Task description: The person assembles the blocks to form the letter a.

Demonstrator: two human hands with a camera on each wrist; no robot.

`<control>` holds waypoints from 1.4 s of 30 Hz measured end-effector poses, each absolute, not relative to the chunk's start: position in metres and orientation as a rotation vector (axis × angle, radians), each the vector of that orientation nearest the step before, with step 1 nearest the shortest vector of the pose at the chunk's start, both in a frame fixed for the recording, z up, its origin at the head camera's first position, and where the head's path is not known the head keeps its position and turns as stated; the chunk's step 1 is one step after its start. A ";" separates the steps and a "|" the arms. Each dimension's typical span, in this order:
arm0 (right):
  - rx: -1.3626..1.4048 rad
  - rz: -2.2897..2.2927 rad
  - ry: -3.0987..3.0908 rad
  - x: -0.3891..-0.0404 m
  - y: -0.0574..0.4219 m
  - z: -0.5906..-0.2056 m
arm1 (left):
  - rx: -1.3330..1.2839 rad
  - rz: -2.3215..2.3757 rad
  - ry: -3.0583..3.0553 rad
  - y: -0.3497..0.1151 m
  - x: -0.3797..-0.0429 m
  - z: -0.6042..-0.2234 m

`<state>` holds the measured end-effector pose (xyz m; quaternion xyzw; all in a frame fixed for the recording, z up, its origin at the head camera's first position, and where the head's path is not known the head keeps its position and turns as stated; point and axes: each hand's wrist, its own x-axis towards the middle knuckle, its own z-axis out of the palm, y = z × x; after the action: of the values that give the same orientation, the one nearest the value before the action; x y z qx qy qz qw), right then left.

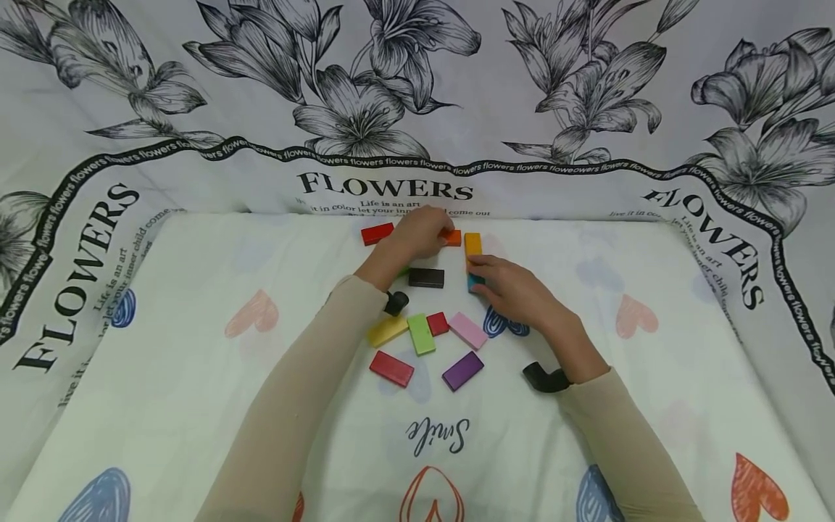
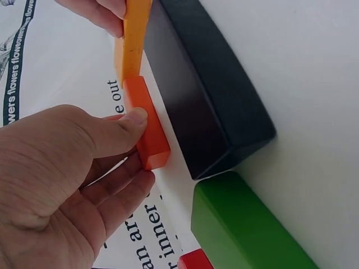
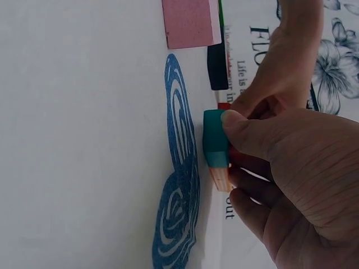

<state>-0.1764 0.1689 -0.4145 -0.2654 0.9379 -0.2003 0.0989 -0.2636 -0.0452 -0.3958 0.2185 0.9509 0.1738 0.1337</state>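
My left hand (image 1: 424, 230) pinches an orange block (image 2: 147, 123) between thumb and fingers at the far side of the cloth. One end of that block meets a yellow-orange block (image 1: 472, 243) in the left wrist view. My right hand (image 1: 515, 286) grips a teal block (image 3: 215, 131), its thumb on the near end. The teal block lies in line with the yellow-orange one, and the right fingers partly cover both. A black block (image 1: 426, 278) lies just nearer than the left hand, beside a green block (image 2: 241, 224) mostly hidden by the left wrist in the head view.
A red block (image 1: 377, 233) lies left of the left hand. Nearer are yellow (image 1: 388, 331), light green (image 1: 421, 334), small red (image 1: 438, 323), pink (image 1: 468, 330), red (image 1: 392, 368) and purple (image 1: 463, 370) blocks. The cloth (image 1: 196, 406) has printed hearts, flowers and lettering.
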 end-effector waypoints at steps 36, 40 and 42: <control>-0.812 -0.611 2.751 -0.176 0.167 -0.416 | 0.659 0.434 2.770 -0.042 -0.257 -0.396; -0.805 -0.598 2.755 -0.177 0.169 -0.415 | 0.669 0.455 2.772 -0.040 -0.258 -0.395; -0.803 -0.596 2.756 -0.178 0.170 -0.414 | 0.670 0.467 2.767 -0.039 -0.258 -0.394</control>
<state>-0.1779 0.1700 -0.4142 -0.2723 0.9348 -0.2023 0.1048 -0.2582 -0.0394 -0.3944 0.2304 0.9512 0.1606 0.1279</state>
